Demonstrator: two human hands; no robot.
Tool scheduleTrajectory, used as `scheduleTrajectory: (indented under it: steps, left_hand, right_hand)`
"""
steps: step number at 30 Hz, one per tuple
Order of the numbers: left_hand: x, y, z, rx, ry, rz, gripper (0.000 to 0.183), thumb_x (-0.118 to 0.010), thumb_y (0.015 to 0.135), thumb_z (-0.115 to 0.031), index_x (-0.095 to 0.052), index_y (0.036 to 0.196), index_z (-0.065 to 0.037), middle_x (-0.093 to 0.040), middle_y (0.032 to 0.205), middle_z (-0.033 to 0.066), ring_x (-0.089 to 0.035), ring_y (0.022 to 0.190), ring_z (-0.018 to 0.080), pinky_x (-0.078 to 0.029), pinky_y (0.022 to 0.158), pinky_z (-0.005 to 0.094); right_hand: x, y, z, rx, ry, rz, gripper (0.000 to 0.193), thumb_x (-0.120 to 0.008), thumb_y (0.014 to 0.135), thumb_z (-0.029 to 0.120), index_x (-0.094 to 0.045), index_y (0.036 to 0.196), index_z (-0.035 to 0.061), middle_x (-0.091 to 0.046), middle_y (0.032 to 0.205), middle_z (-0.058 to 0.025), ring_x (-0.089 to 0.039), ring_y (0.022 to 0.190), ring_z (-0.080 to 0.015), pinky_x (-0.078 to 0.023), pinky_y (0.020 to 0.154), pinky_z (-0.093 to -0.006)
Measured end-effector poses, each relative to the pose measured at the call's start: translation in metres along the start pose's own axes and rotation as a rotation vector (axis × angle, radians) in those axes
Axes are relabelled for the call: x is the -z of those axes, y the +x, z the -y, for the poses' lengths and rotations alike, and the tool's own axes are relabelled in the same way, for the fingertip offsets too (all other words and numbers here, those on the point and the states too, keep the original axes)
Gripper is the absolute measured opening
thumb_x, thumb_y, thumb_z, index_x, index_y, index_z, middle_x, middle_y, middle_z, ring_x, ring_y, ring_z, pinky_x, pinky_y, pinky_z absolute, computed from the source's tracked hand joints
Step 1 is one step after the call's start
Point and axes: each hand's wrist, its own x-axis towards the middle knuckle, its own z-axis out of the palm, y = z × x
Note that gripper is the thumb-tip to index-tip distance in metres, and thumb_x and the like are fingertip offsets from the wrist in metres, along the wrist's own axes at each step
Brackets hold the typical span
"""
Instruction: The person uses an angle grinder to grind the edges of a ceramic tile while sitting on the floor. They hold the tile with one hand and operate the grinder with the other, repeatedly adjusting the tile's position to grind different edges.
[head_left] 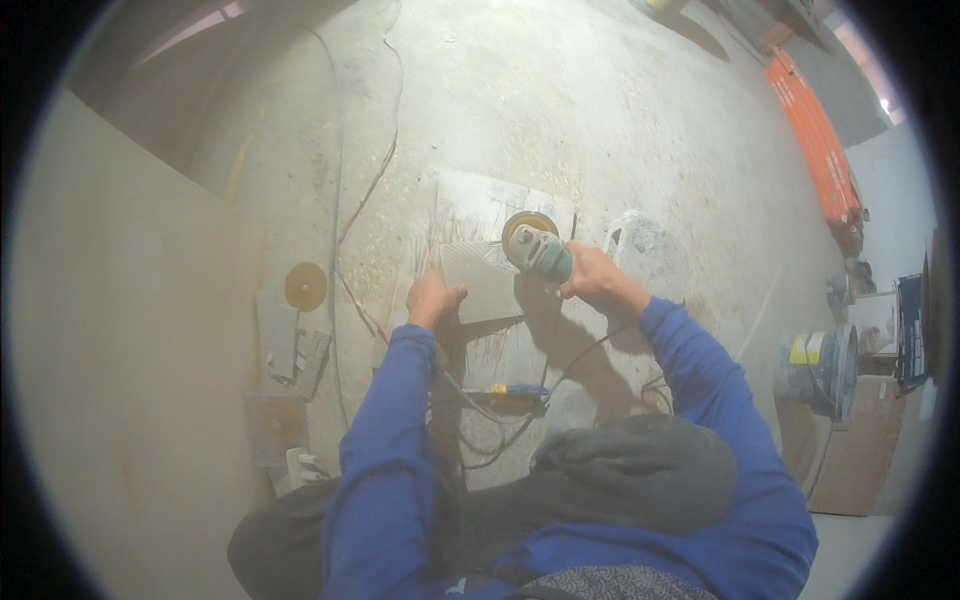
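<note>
Dusty concrete floor, person crouched over it, both blue sleeves reaching forward from the lower edge. Grey tile lies flat on a larger slab on the floor. Left hand presses on the tile's near left edge, fingers curled over it, arm nearly straight. Right hand just right of the tile, fingers wrapped tight round a green angle grinder, elbow bent out. Grinder disc sits at the tile's far right corner; contact cannot be told. Spare disc well left of the tile. Cable and blue-yellow tool near the tile, toward the knees. Bucket far right.
</note>
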Motion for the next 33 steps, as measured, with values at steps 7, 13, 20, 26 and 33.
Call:
scheduleTrajectory:
  steps: [7, 13, 20, 26, 33]
  left_hand:
    - [0.014, 0.010, -0.009, 0.010, -0.032, -0.110, 0.061, -0.082, 0.078, -0.037, -0.059, 0.122, -0.001, -0.071, 0.113, 0.0242, -0.068, 0.108, 0.0424, -0.054, 0.091, 0.0503]
    - [0.008, 0.007, -0.004, -0.141, -0.061, -0.252, 0.063, -0.084, 0.072, -0.026, -0.052, 0.120, -0.002, -0.070, 0.106, 0.0280, -0.068, 0.104, 0.0458, -0.053, 0.088, 0.0516]
    - [0.007, 0.017, -0.005, -0.110, -0.035, -0.220, 0.066, -0.088, 0.073, -0.024, -0.050, 0.121, 0.000, -0.069, 0.108, 0.0296, -0.067, 0.106, 0.0479, -0.053, 0.090, 0.0520]
    - [0.007, 0.019, -0.003, -0.112, -0.044, -0.226, 0.063, -0.088, 0.073, -0.025, -0.053, 0.117, 0.003, -0.069, 0.108, 0.0305, -0.067, 0.106, 0.0477, -0.054, 0.091, 0.0516]
    - [0.006, 0.020, -0.003, -0.109, -0.022, -0.235, 0.064, -0.089, 0.072, -0.026, -0.054, 0.116, 0.004, -0.069, 0.108, 0.0312, -0.067, 0.105, 0.0480, -0.054, 0.090, 0.0517]
  right_hand:
    - [0.004, 0.005, -0.001, -0.025, 0.028, -0.029, 0.063, -0.083, 0.066, 0.021, -0.056, 0.116, -0.0060, -0.069, 0.099, -0.0302, -0.069, 0.099, -0.0444, -0.055, 0.085, -0.0464]
    - [0.005, 0.010, -0.002, -0.075, 0.005, 0.010, 0.065, -0.084, 0.065, 0.021, -0.056, 0.118, -0.0063, -0.069, 0.101, -0.0301, -0.068, 0.101, -0.0438, -0.054, 0.087, -0.0465]
    - [0.004, 0.013, -0.001, -0.060, 0.001, 0.010, 0.069, -0.085, 0.067, 0.022, -0.056, 0.123, -0.0060, -0.070, 0.102, -0.0294, -0.069, 0.101, -0.0431, -0.055, 0.087, -0.0457]
    - [0.008, 0.016, 0.007, -0.106, -0.038, 0.048, 0.073, -0.086, 0.066, 0.023, -0.055, 0.125, -0.0071, -0.070, 0.103, -0.0303, -0.069, 0.102, -0.0434, -0.055, 0.088, -0.0464]
    - [0.008, 0.016, 0.008, -0.106, -0.053, 0.060, 0.074, -0.086, 0.066, 0.024, -0.054, 0.125, -0.0072, -0.070, 0.103, -0.0304, -0.069, 0.103, -0.0433, -0.055, 0.087, -0.0464]
